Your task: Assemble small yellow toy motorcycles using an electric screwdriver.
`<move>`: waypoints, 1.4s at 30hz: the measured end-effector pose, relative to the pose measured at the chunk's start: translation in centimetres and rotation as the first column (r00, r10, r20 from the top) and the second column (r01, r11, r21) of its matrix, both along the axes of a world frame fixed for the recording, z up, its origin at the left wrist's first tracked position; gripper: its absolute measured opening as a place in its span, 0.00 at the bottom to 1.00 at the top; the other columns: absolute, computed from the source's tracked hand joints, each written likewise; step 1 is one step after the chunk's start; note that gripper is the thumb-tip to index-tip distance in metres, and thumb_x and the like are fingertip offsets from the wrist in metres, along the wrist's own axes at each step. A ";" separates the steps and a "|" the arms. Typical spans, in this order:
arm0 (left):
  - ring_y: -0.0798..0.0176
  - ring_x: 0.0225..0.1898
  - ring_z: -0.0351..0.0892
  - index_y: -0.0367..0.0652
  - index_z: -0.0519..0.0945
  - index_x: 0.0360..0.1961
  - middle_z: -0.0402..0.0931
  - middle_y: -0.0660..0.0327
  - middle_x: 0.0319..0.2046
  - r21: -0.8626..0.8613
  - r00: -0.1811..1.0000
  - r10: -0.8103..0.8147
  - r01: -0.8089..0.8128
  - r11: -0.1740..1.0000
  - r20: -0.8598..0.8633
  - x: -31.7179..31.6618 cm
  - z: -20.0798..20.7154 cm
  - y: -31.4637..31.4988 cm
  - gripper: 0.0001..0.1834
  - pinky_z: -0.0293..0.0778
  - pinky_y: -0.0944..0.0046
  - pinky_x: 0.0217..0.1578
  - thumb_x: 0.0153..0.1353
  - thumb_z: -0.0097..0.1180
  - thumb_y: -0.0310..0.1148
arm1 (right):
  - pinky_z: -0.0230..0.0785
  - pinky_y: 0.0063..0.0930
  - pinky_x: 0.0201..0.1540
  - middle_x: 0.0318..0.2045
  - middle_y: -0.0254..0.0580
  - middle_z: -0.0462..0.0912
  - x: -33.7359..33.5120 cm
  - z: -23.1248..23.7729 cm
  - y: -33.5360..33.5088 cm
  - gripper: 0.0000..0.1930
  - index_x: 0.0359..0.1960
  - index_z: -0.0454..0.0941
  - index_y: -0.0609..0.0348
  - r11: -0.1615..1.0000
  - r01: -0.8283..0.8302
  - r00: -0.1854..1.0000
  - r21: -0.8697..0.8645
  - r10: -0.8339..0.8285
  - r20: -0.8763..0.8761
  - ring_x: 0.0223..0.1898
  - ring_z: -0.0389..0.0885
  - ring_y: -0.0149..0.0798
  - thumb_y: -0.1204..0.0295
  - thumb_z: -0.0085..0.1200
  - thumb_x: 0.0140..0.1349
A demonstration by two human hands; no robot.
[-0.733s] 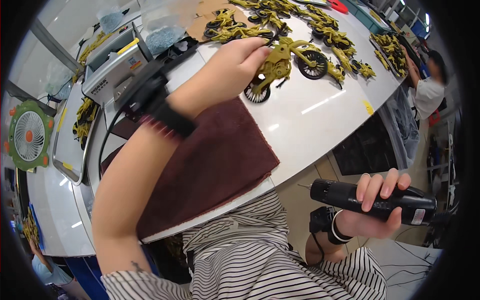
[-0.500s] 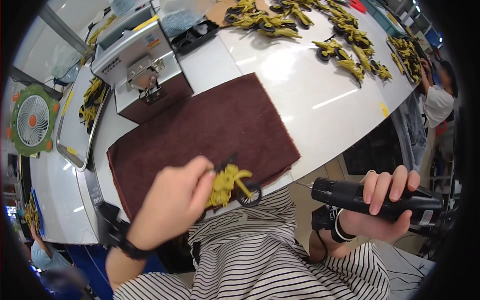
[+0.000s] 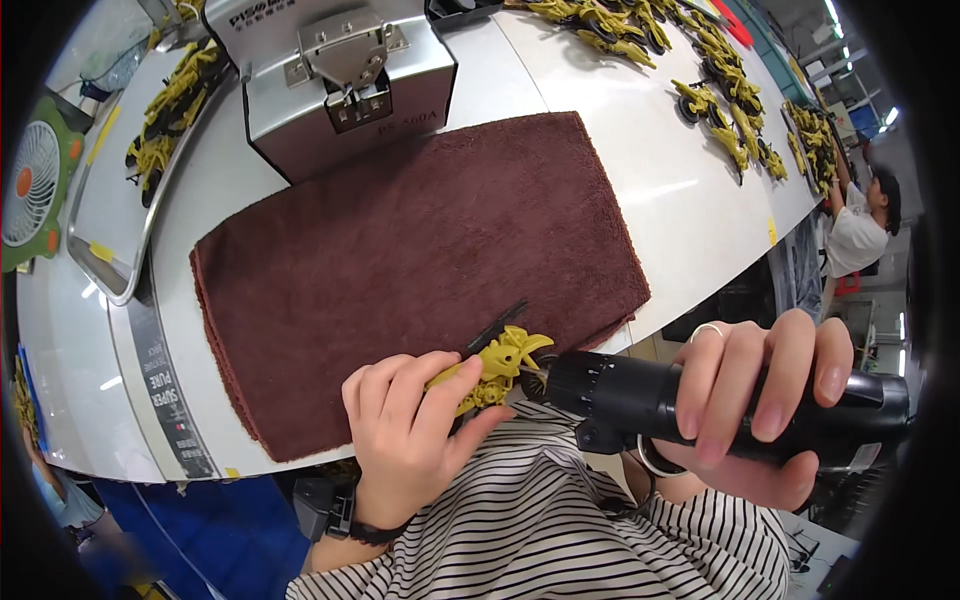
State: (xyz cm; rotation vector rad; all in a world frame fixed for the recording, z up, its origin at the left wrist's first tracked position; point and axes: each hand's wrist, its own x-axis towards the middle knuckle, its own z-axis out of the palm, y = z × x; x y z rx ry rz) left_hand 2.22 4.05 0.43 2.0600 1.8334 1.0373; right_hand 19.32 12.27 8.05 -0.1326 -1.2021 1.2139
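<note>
Near the front edge of a folded brown cloth (image 3: 400, 240), my left hand (image 3: 405, 425) grips a yellow toy motorcycle (image 3: 497, 362) between thumb and fingers. One black spoked wheel (image 3: 537, 378) shows at its right end, partly behind the tool. My right hand (image 3: 755, 410) is wrapped round a black electric screwdriver (image 3: 625, 395), held level and pointing left. Its thin bit reaches the motorcycle's right side; whether it sits on a screw is too small to tell. A slim black part (image 3: 500, 325) sticks out beyond the motorcycle's far side.
A metal box-shaped machine (image 3: 350, 100) stands behind the cloth. Several yellow toy motorcycles (image 3: 720, 120) lie at the far right, more (image 3: 170, 120) in a metal tray (image 3: 125, 285) at left. A green fan (image 3: 35, 185) is at the left edge. A person (image 3: 860, 230) works at far right.
My right hand has brought the screwdriver left to the motorcycle. My left hand has turned, its fingers now laid along the toy. The view has shifted closer to the cloth.
</note>
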 end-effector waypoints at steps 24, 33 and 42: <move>0.63 0.37 0.70 0.48 0.80 0.37 0.76 0.68 0.36 0.048 0.997 0.038 -0.042 0.998 0.073 -0.3 -0.9 -0.3 0.24 0.62 0.60 0.41 0.36 0.69 0.44 | 0.75 0.24 0.24 0.27 0.45 0.77 -3.4 2.0 2.6 0.18 0.35 0.67 0.57 0.893 -0.437 0.827 0.108 0.352 0.437 0.18 0.80 0.34 0.74 0.65 0.47; 0.63 0.38 0.70 0.48 0.80 0.38 0.75 0.68 0.36 0.060 0.992 0.023 -0.031 0.998 0.120 -0.1 -0.9 -0.2 0.24 0.62 0.61 0.41 0.36 0.69 0.43 | 0.75 0.22 0.24 0.24 0.43 0.78 -2.6 2.7 3.8 0.16 0.33 0.68 0.55 0.850 -0.526 0.760 0.003 0.469 0.450 0.18 0.79 0.33 0.75 0.65 0.48; 0.63 0.38 0.71 0.48 0.80 0.38 0.75 0.68 0.37 0.040 0.994 0.042 -0.046 0.998 0.098 -0.7 -1.2 -0.1 0.24 0.62 0.61 0.40 0.36 0.69 0.43 | 0.76 0.22 0.24 0.24 0.41 0.78 -3.5 1.8 4.0 0.15 0.31 0.69 0.56 0.838 -0.545 0.765 0.033 0.480 0.430 0.19 0.80 0.33 0.74 0.66 0.47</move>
